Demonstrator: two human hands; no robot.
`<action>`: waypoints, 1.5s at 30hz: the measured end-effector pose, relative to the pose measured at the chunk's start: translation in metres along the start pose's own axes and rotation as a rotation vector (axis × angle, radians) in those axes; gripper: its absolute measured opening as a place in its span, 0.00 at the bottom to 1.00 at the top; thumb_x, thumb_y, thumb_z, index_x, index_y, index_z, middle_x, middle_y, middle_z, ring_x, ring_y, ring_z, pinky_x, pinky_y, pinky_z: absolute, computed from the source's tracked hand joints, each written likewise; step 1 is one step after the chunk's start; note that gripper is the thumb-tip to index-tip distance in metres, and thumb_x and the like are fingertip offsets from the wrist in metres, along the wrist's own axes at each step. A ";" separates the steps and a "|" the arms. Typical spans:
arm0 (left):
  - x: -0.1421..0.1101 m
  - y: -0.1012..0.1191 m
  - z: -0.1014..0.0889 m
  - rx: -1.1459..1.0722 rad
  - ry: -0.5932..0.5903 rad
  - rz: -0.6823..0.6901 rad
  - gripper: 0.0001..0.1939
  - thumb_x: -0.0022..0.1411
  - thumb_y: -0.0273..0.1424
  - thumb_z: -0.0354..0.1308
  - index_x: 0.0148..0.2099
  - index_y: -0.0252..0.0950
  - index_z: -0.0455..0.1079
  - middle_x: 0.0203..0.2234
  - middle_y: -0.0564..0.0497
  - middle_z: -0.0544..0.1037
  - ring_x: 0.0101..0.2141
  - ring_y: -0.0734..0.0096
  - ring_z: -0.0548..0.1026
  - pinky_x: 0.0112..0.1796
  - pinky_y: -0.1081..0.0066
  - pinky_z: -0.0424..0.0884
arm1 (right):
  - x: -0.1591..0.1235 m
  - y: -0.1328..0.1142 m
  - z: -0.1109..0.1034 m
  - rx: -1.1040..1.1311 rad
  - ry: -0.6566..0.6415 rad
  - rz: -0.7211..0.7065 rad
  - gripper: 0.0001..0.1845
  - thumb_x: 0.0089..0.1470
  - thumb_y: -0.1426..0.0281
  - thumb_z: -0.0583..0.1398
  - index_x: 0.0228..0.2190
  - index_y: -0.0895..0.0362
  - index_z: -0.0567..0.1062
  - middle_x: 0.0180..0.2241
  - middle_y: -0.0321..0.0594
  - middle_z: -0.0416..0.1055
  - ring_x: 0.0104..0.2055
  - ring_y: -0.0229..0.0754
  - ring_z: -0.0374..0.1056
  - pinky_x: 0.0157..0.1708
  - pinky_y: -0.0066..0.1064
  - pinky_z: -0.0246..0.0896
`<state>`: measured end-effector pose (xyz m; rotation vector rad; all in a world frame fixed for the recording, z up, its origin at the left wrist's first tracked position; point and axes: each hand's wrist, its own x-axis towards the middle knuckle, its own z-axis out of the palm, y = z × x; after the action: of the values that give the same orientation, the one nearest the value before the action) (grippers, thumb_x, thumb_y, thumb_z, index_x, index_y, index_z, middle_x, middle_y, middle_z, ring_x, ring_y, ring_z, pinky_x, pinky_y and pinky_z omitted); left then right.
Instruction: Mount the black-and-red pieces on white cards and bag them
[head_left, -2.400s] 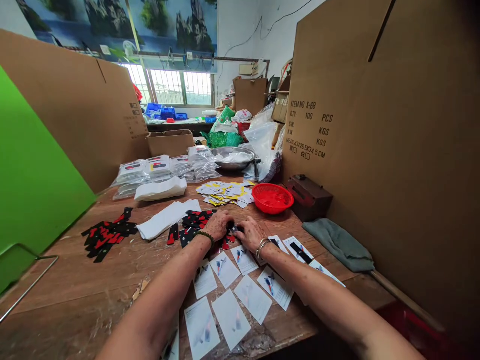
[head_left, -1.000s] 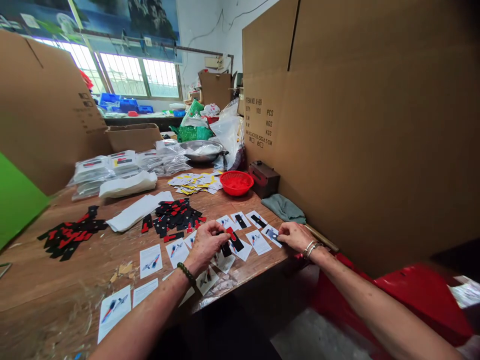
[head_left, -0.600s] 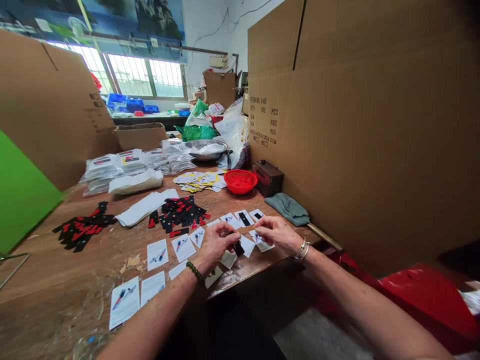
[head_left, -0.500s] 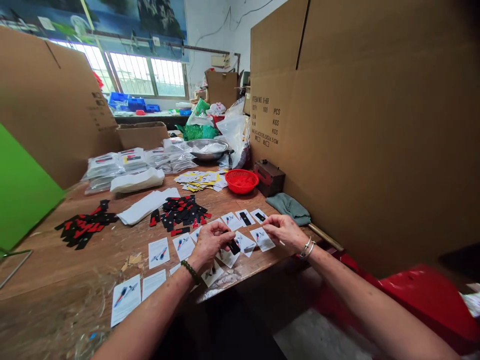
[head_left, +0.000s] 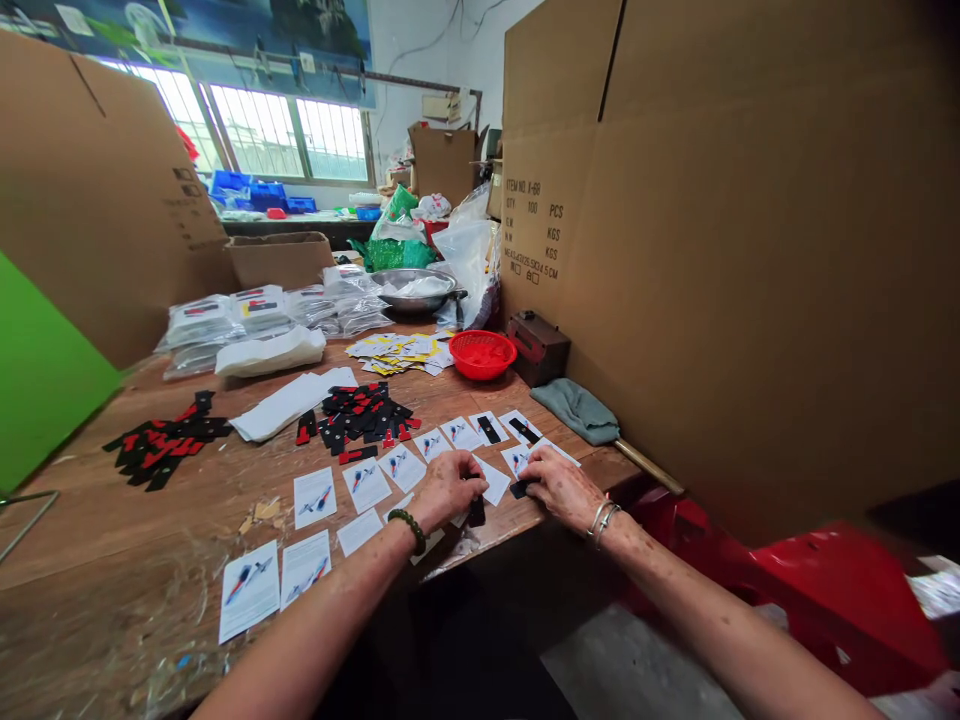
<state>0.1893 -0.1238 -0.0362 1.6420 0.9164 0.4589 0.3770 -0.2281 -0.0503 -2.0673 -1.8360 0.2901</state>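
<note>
My left hand (head_left: 448,488) is closed in a pinch on a small black strip (head_left: 477,513), which hangs below the fingertips over the printed cards near the table's front edge. To its right, my right hand (head_left: 561,488) has its fingertips on another black strip (head_left: 519,489), at the lower edge of a white printed card (head_left: 516,459). Two cards at the far end of the row each carry a black strip (head_left: 488,430) on top. More printed cards (head_left: 367,486) lie in rows leftward. Fingers partly hide the cards beneath my left hand.
Piles of black and red pieces (head_left: 367,415) lie behind the cards, beside white sheets (head_left: 289,405). A red basket (head_left: 484,357), yellow-edged cards (head_left: 397,352) and bagged packs (head_left: 259,310) stand farther back. A grey cloth (head_left: 576,410) and large cardboard (head_left: 712,280) bound the right side.
My right hand has moved down from the card's upper edge and now touches a black strip. My left hand has shifted slightly right, still holding its strip. The view has tilted a little.
</note>
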 end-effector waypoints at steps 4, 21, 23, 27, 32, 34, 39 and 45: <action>0.008 -0.006 0.004 0.174 0.034 0.029 0.05 0.46 0.21 0.60 0.25 0.35 0.70 0.16 0.56 0.72 0.18 0.77 0.68 0.20 0.78 0.58 | -0.004 -0.001 -0.007 0.007 0.024 0.002 0.09 0.49 0.78 0.59 0.30 0.54 0.77 0.37 0.39 0.71 0.41 0.41 0.66 0.41 0.29 0.56; -0.004 0.017 -0.013 -0.386 0.044 -0.083 0.12 0.43 0.31 0.70 0.27 0.31 0.72 0.17 0.54 0.73 0.16 0.80 0.68 0.18 0.79 0.64 | 0.018 -0.037 -0.007 0.464 0.097 0.027 0.11 0.55 0.64 0.57 0.29 0.55 0.76 0.29 0.38 0.74 0.32 0.40 0.67 0.33 0.29 0.58; -0.007 0.019 -0.012 -0.400 0.061 -0.051 0.11 0.43 0.31 0.70 0.27 0.30 0.73 0.17 0.53 0.73 0.17 0.81 0.67 0.17 0.81 0.60 | 0.021 -0.050 -0.005 0.701 0.006 0.025 0.11 0.52 0.62 0.59 0.31 0.56 0.75 0.30 0.37 0.74 0.30 0.39 0.68 0.31 0.28 0.60; -0.010 0.014 -0.013 -0.426 0.071 -0.032 0.11 0.49 0.34 0.66 0.31 0.31 0.74 0.21 0.52 0.75 0.18 0.79 0.70 0.18 0.79 0.62 | 0.029 -0.059 0.000 0.891 -0.066 0.105 0.10 0.44 0.65 0.62 0.30 0.58 0.75 0.29 0.37 0.75 0.29 0.38 0.68 0.30 0.28 0.61; -0.003 -0.011 -0.052 0.049 0.323 0.071 0.07 0.54 0.25 0.59 0.36 0.34 0.76 0.28 0.49 0.79 0.25 0.71 0.74 0.27 0.72 0.69 | 0.034 -0.050 0.008 0.622 -0.030 0.113 0.06 0.46 0.70 0.61 0.29 0.57 0.76 0.28 0.37 0.75 0.30 0.40 0.69 0.32 0.29 0.60; 0.001 -0.022 -0.079 0.346 0.430 0.158 0.09 0.55 0.22 0.57 0.35 0.35 0.77 0.31 0.48 0.80 0.33 0.67 0.76 0.37 0.68 0.71 | 0.034 -0.048 0.011 0.341 -0.032 0.056 0.05 0.49 0.71 0.60 0.27 0.55 0.77 0.29 0.37 0.75 0.32 0.41 0.69 0.33 0.30 0.58; 0.012 -0.039 -0.126 0.759 0.493 0.199 0.12 0.58 0.22 0.55 0.41 0.35 0.77 0.41 0.45 0.77 0.44 0.63 0.73 0.48 0.66 0.67 | 0.067 -0.065 0.013 -0.076 0.039 -0.088 0.08 0.54 0.74 0.58 0.31 0.55 0.78 0.36 0.42 0.74 0.41 0.43 0.68 0.40 0.30 0.57; 0.030 -0.040 -0.126 0.894 0.412 0.208 0.12 0.57 0.35 0.62 0.42 0.36 0.77 0.42 0.45 0.74 0.44 0.61 0.72 0.47 0.66 0.68 | 0.167 -0.115 0.046 0.061 0.010 -0.095 0.12 0.55 0.74 0.57 0.40 0.57 0.78 0.43 0.44 0.76 0.47 0.43 0.68 0.46 0.29 0.56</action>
<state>0.1045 -0.0181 -0.0438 2.5266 1.3813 0.5865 0.2770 -0.0464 -0.0325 -1.9315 -1.8887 0.3065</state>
